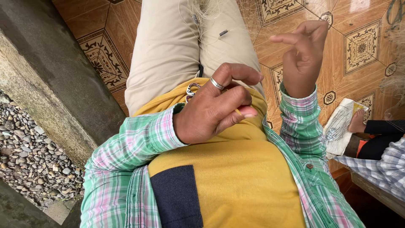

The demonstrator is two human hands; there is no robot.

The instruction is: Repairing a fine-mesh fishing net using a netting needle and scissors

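Pebble bed [29, 156]: grey and white stones, far left, below a concrete ledge [55, 80].

Tiled floor [105, 46]: orange-brown tiles with dark ornamental patterns, beyond the ledge.

Left hand [215, 105]: over the lap, above a yellow shirt [244, 177]; silver ring [217, 83] on one finger; fingers curled inward and pressed together, thumb tip against the fingertips. Whether they pinch a strand cannot be told.

Fishing net [211, 21]: fine pale mesh, draped over the beige trousers [168, 46] at the top, just beyond the left hand; a small dark piece [223, 32] hangs in it.

Right hand [301, 55]: raised, fingers loosely bent and slightly apart, empty as far as shows; green and pink plaid cuff [299, 114] below.

Another person [379, 143]: far right, dark sleeve, beside a white sack [339, 131].
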